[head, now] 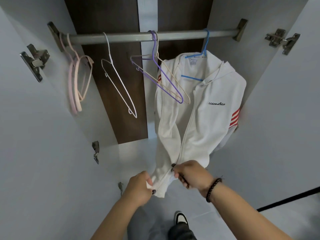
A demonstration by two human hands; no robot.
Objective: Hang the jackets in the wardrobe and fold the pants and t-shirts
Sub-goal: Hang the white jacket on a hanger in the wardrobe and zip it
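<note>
A white hooded jacket [204,118] with red sleeve stripes hangs on a blue hanger [204,54] from the wardrobe rail [131,36], at the right side. Its zip is partly closed. My left hand [138,187] grips the bottom hem on the left side of the zip. My right hand [190,174] pinches the hem at the zip's lower end, on the right side. A dark bead bracelet sits on my right wrist.
Empty hangers hang on the rail: pink ones [76,80] at the far left, a white one [119,87], a purple one [161,73] and a cream one [174,80] overlapping the jacket. Open wardrobe doors stand at both sides. My shoe [181,218] is on the floor below.
</note>
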